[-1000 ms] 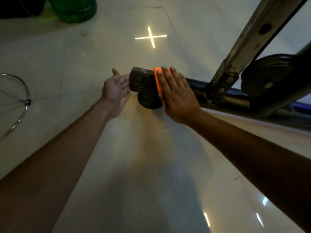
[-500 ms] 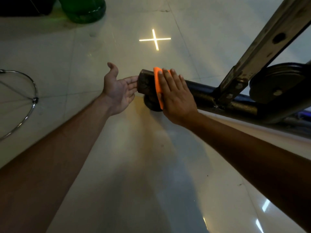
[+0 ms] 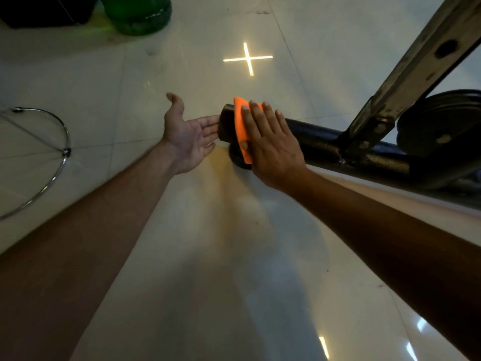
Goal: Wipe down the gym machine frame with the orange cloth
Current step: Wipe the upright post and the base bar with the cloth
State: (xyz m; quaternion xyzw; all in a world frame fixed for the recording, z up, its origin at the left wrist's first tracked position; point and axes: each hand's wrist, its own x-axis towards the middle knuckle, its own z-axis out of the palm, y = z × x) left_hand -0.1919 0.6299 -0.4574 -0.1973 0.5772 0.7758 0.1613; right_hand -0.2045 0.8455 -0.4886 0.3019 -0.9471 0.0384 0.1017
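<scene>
The gym machine frame's base tube (image 3: 325, 142) is a black round bar lying low over the tiled floor (image 3: 182, 256), long axis running from its capped end at centre frame out toward the right edge, that end pointing left at my left hand. One slanted grey upright (image 3: 416, 66) rises from it up to the top right corner. One black weight plate (image 3: 442, 121) sits just behind the upright. One round foot (image 3: 238, 160) shows under the tube end.

One orange cloth (image 3: 240, 126), draped over the tube just beside the capped end, hanging down the near side.

My right hand (image 3: 270, 147) lies palm-down on the cloth, fingers straight and spread, pressing it flat against the tube, not curled round it. Forearm comes in from lower right.

My left hand (image 3: 186, 136) is palm-up, released, thumb raised, fingers straight, fingertips (image 3: 212, 121) at the tube's end face; touching or just short, can't tell. It holds nothing. Forearm comes in from lower left.

One green bottle (image 3: 138, 14) top left, one dark box (image 3: 44, 9) beside it. One chrome ring (image 3: 59, 162) with spokes at left edge. One bright cross of light (image 3: 248, 58) on the floor beyond the tube.
</scene>
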